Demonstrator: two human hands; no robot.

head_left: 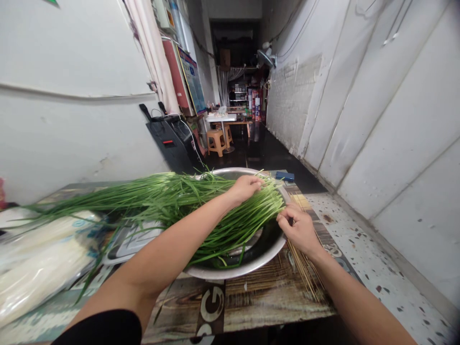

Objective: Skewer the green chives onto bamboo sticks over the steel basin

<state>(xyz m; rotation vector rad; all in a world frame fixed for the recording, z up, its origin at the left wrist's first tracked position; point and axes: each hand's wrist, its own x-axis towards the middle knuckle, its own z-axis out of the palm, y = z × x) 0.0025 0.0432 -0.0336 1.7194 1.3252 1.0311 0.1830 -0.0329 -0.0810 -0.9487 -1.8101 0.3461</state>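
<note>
A large heap of long green garlic chives [230, 211] lies across a metal basin [251, 272], pale cut ends to the right and leaves trailing left over the table. My left hand [247, 188] reaches over the heap with its fingers curled closed on chives near their cut ends. At the basin's right rim my right hand [297, 226] is closed in a pinch, thumb against fingers, right beside the stalk ends. Whatever lies between its fingertips is too small to make out. Under and beside that hand, thin bamboo skewers [305, 270] lie on the table.
The wood-patterned table [266, 306] carries a clear bag of something white [46, 263], a metal tray [132, 242] and a blue box-like item [285, 176]. Beyond are a black case [172, 139], orange stools [216, 141] and a small table [221, 117]. A white wall [395, 120] runs along the right.
</note>
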